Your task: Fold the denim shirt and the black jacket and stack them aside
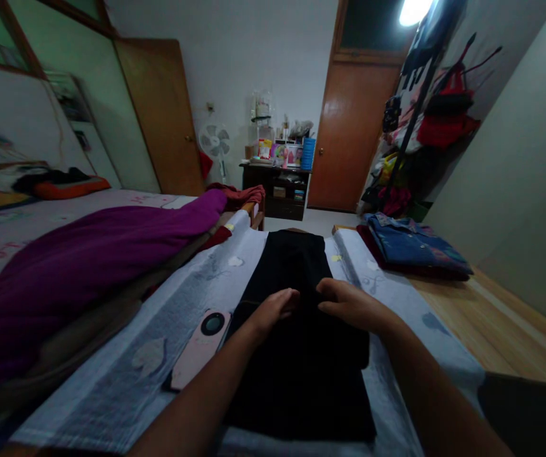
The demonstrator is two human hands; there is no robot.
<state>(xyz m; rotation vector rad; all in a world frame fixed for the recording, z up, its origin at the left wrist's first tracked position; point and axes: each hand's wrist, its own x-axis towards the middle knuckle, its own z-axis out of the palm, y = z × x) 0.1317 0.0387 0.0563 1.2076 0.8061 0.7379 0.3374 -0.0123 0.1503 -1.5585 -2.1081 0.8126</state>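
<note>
Black trousers or a similar dark garment (301, 393) lie lengthwise on a pale patterned sheet (106, 362). Over the garment's middle, my left hand (275, 309) is nearest its left part, palm turned inward, with nothing visible in it. My right hand (349, 304) is over the right part, its fingers apart and curved toward my left hand. Whether either hand touches the cloth is hard to tell. A pink phone (196, 355) with a round black camera ring lies left of the garment, beside my left forearm.
A purple blanket (111, 247) is heaped on the left. Folded denim clothing (415, 244) rests on a dark red piece at the right, on a wooden surface (491, 324). A cluttered cabinet (273, 190), a fan (214, 141) and hanging bags (448, 120) stand farther back.
</note>
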